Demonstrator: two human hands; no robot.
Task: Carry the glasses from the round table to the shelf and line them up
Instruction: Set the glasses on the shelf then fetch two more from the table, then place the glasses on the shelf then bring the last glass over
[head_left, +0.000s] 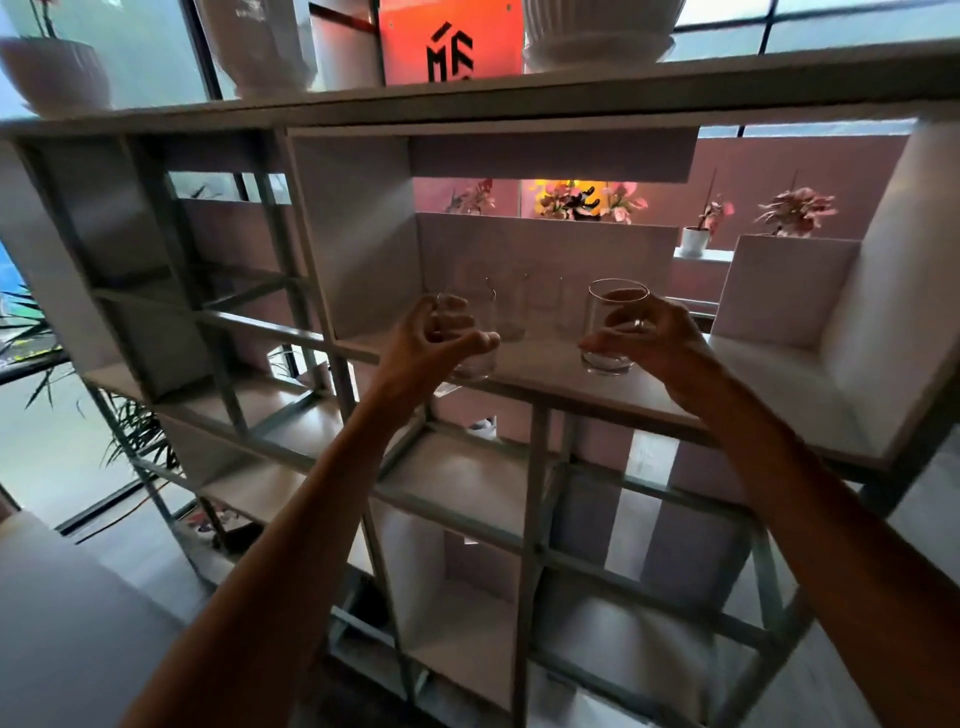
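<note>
Both arms reach into a white shelf compartment (550, 364) at chest height. My left hand (434, 338) curls round a clear tumbler (475, 358) whose base stands near the board's front edge. My right hand (652, 338) grips a second clear tumbler (605, 322) from the right side, its base at or just above the board. Behind them, faint against the white back panel, stand more clear glasses (511, 312) in a row. The round table is out of view.
The shelf is an open grid of metal bars and white boards. White boxes (779, 291) fill the compartment's right side. White pots (597, 36) and an orange sign (449, 41) stand on top. Potted plants (698, 228) line a sill behind.
</note>
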